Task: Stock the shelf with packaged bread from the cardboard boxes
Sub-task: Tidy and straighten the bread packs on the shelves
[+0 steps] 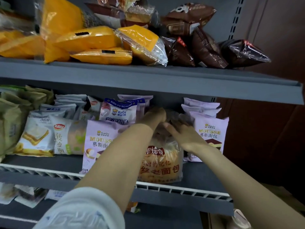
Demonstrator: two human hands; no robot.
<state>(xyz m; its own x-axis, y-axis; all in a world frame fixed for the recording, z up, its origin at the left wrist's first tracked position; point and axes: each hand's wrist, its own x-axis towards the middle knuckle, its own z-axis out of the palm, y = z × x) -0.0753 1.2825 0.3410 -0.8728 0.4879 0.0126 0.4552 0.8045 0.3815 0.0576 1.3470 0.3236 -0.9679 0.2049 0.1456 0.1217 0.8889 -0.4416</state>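
Note:
A clear bag of golden bread with red lettering (160, 164) stands upright on the middle shelf (49, 162), between two lilac mousse-bread packs (97, 146) (210, 138). Both my hands reach in at its top. My left hand (156, 117) curls over the bag's upper left corner, deep under the shelf above. My right hand (183, 134) lies on the bag's top right with fingers stretched toward the back. The bag's top is dark and partly hidden by my hands.
The upper shelf (148, 78) holds yellow packs (92, 40) and brown packs (203, 47). White and green packs (39, 134) fill the middle shelf's left. A white wire rail (181, 189) edges the shelf front. A lower shelf shows more packs (24, 194).

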